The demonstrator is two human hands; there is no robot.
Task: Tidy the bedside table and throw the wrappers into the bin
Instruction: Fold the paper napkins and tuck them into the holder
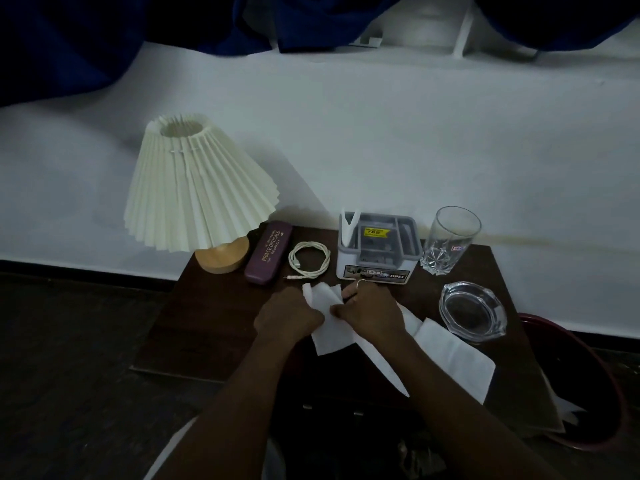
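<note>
A white tissue (pixel 327 323) lies near the front middle of the dark wooden bedside table (pixel 194 323). My left hand (pixel 289 315) pinches its left side and my right hand (pixel 372 311) pinches its right side, with a ring on one finger. A second white tissue (pixel 453 355) lies flat just right of my right forearm. A dark red bin (pixel 595 382) stands on the floor at the table's right edge, with white paper inside it.
Along the back of the table stand a pleated cream lamp (pixel 197 185), a purple spectacle case (pixel 268 251), a coiled white cable (pixel 309 259), a grey organiser box (pixel 379 247) and a drinking glass (pixel 450 240). A glass ashtray (pixel 472 310) sits at the right.
</note>
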